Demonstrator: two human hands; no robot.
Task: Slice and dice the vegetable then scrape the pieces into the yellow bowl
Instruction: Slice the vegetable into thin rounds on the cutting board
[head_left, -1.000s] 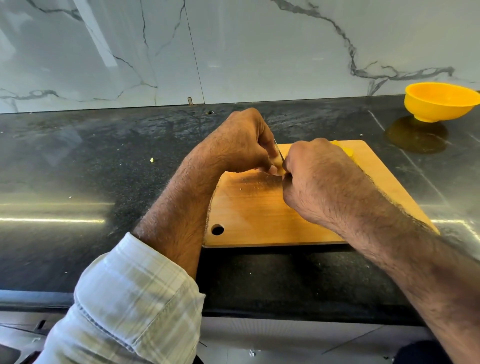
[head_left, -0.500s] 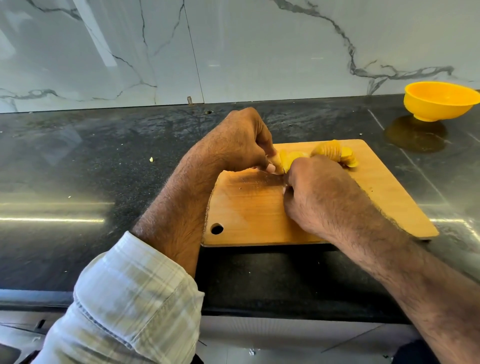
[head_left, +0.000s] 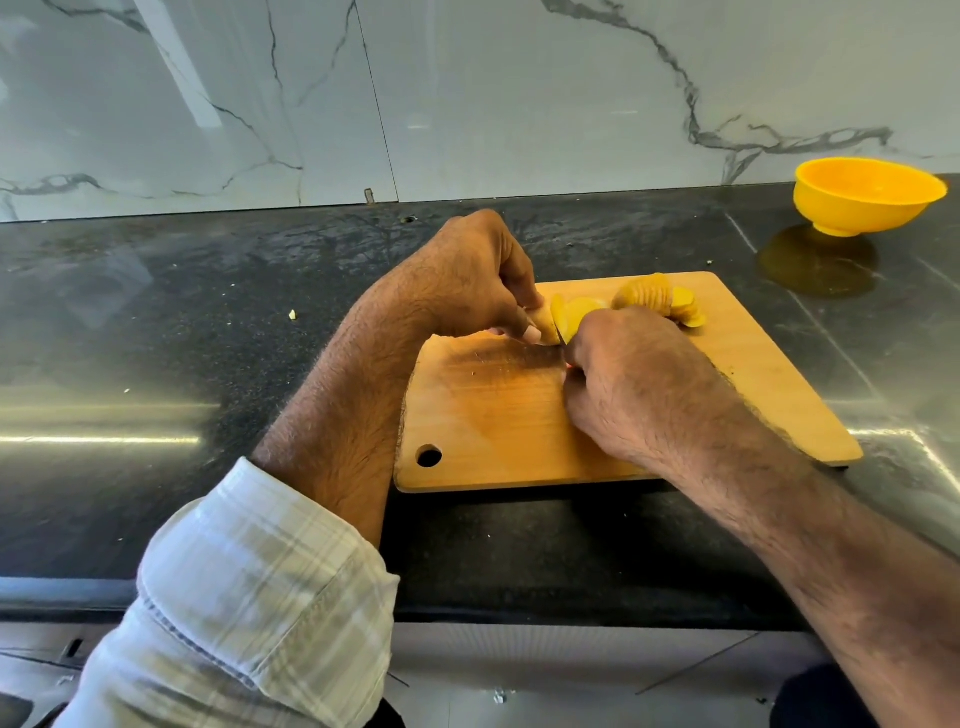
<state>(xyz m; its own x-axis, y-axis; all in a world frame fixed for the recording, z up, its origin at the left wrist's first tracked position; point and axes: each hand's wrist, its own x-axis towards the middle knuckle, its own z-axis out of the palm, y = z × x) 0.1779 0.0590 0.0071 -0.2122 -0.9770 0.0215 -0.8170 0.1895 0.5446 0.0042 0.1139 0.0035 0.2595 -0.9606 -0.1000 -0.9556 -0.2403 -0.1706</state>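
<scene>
Rectangular wooden cutting board lies on the dark polished stone counter. Left hand, fingers curled, pinches the uncut end of the yellow-fleshed vegetable at the board's far edge. Right hand has a closed grip round a knife; only a sliver of the thin steel blade shows, set against the vegetable. Fanned yellow slices lie just beyond the right hand. Round yellow plastic bowl stands well apart, far right.
</scene>
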